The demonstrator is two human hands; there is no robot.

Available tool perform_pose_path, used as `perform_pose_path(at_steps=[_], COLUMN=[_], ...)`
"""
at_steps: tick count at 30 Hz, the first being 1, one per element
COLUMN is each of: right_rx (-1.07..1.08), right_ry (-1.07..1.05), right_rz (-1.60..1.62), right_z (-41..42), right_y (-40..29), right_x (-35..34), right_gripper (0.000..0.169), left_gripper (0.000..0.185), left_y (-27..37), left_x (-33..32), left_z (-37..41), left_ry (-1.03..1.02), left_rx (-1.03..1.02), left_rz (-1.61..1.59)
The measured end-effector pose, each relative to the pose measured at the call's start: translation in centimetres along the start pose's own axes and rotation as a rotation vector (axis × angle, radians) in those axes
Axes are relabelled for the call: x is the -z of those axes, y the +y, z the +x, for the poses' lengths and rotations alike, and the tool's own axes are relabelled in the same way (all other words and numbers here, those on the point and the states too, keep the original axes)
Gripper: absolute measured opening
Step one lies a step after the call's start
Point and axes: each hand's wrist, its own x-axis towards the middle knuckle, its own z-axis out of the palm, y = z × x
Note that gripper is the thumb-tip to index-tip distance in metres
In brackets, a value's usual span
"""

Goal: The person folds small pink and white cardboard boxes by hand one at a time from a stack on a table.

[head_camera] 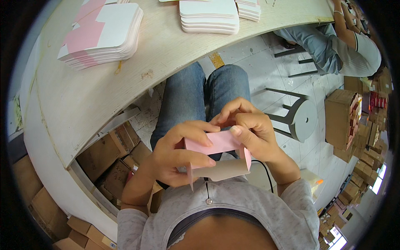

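Above my lap I hold a small folding carton [223, 142] of pink card, with a grey-white flap standing out from its near side. My left hand [182, 150] grips its left end, fingers on the pink panel and thumb side by the flap. At the right end, my right hand [250, 128] presses its thumb on the pink panel's corner, beside a small upright end flap. The right fingertips behind the carton are partly hidden. On the table ahead lies a stack of flat pink-and-white carton blanks [103, 34], with another stack of white-faced blanks [208, 17] to its right.
The pale table [150, 59] curves around my front and left, its edge just beyond my knees. Cardboard boxes [109, 156] sit beneath it. A grey stool [301, 118] stands at right, near an open carton [342, 118]. Another person [331, 50] sits at the table's far right.
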Motion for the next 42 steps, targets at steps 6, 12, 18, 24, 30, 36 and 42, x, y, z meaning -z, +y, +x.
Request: perform_pose_path(at_steps=[6,12,18,24,30,36,42], right_rx=[0.149,0.158,-0.055,-0.156,-0.114,-0.030,0.061], right_ry=[-0.129,-0.187,-0.172,-0.043,-0.140,-0.196,-0.348], right_rz=[-0.016,0.212,0.521,0.417,0.061,0.100,0.245], right_z=[-0.3,-0.7,-0.7,-0.5,-0.1,1.0,2.0], right_y=[-0.4,0.3,0.3,-0.3,-1.5,-2.4,-1.4], right_x=[0.5,-0.1,0.2,0.8,1.6,2.8,2.4], right_gripper=[0.054,0.036,0.024,0.020,0.018,0.019,0.020], left_gripper=[0.026,0.028,0.026,0.027,0.038,0.077,0.118], left_y=[-0.6,-1.0,-0.7,0.2,0.2,-0.9,-1.4], left_x=[0.3,-0.2,0.1,0.4,0.3,0.2,1.8], left_z=[-0.4,-0.9,-0.5,0.0,0.0,-1.0,-0.3], left_ry=[0.102,0.248,0.164,0.061,-0.014,-0.066,-0.141], left_rx=[0.030,0.041,0.009,0.030,0.039,-0.024,0.304], left_rz=[-0.126,-0.301,-0.209,-0.011,0.163,0.140,-0.127])
